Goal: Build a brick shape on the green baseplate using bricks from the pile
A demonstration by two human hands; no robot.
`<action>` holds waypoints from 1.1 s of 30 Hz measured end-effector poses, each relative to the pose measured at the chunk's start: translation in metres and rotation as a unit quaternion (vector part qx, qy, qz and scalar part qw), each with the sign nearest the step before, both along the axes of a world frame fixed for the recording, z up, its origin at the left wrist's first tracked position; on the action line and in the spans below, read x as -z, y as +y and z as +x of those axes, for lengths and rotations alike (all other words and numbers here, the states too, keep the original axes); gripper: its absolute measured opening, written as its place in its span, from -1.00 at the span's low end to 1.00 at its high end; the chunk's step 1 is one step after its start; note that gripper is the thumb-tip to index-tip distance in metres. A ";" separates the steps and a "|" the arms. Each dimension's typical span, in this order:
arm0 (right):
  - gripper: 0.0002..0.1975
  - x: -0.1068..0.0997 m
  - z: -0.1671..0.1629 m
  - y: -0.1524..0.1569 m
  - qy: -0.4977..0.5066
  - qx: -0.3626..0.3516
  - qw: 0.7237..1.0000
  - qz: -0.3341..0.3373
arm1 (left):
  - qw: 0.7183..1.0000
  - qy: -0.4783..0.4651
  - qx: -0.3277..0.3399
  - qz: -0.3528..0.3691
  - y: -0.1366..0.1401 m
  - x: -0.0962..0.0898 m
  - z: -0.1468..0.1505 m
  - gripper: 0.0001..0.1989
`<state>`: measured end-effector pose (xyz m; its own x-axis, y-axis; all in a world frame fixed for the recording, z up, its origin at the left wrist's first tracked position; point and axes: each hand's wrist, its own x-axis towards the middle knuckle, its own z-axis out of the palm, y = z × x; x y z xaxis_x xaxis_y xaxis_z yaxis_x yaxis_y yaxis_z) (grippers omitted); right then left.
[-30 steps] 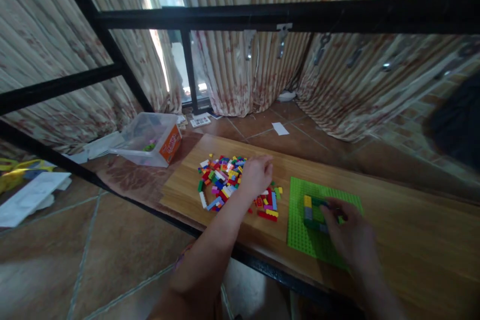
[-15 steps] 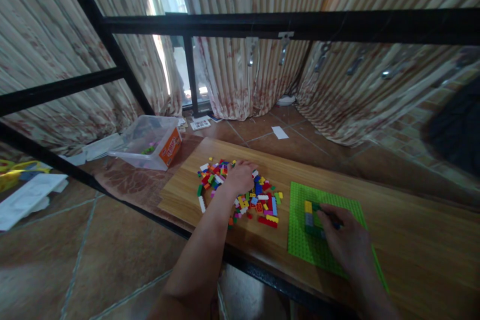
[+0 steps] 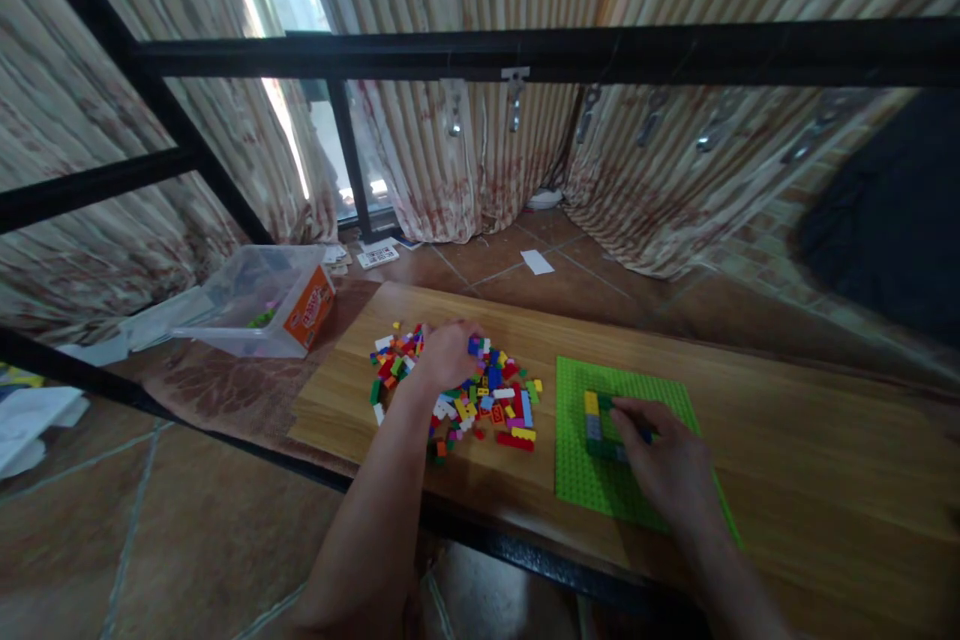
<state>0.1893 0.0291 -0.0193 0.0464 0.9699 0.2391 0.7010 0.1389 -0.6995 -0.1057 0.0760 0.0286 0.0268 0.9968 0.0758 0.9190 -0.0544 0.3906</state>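
Observation:
A heap of loose toy bricks (image 3: pixel 491 410) in many colours lies on the wooden board. Over its far side reaches my left hand (image 3: pixel 446 357), palm down, fingers apart among the bricks; their tips are partly hidden. On the green baseplate (image 3: pixel 577 480), several bricks form a small outline, with a yellow brick (image 3: pixel 592 403) and a grey brick (image 3: pixel 594 428) along its left side. My right hand (image 3: pixel 671 455) is closed at this outline, thumb and forefinger pinched on a dark green toy brick (image 3: pixel 606 404) at its far edge. The palm covers the outline's right part.
A clear plastic box (image 3: pixel 251 305) with an orange label stands left of the board (image 3: pixel 825 450). Black metal bars (image 3: pixel 450 58) cross in front of the curtains. Papers lie on the tiled floor, and a dark shape (image 3: pixel 892 220) fills the far right.
The view has shifted to the right, so everything sits further left. My left hand's fingers have drawn in slightly over the heap. The right hand stays at the brick outline.

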 end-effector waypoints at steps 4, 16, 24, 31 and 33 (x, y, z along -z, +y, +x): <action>-0.74 -0.003 -0.005 -0.001 0.016 0.008 1.000 0.009 | 0.995 -0.089 0.047 0.016 0.002 -0.003 -0.004 -0.63; -0.63 -0.021 -0.048 -0.005 0.266 -0.051 0.962 -0.028 | 0.827 -0.535 0.153 -0.079 -0.015 0.008 0.079 -0.68; -0.67 -0.021 -0.051 -0.002 0.163 0.017 0.986 0.029 | 0.820 -0.560 0.063 -0.100 -0.031 0.019 0.123 -0.81; -0.67 -0.026 -0.052 -0.002 0.174 0.020 0.984 0.031 | 0.828 -0.549 0.054 -0.100 -0.038 0.032 0.137 -0.63; -0.67 -0.027 -0.053 -0.003 0.184 0.022 0.982 0.031 | 0.820 -0.560 0.053 -0.104 -0.039 0.029 0.138 -0.64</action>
<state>0.1359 0.0262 0.0081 0.1811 0.9494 0.2568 0.4091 0.1647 -0.8975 0.0319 0.0367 -0.0003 0.1444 0.9877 -0.0599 -0.0273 0.0645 0.9975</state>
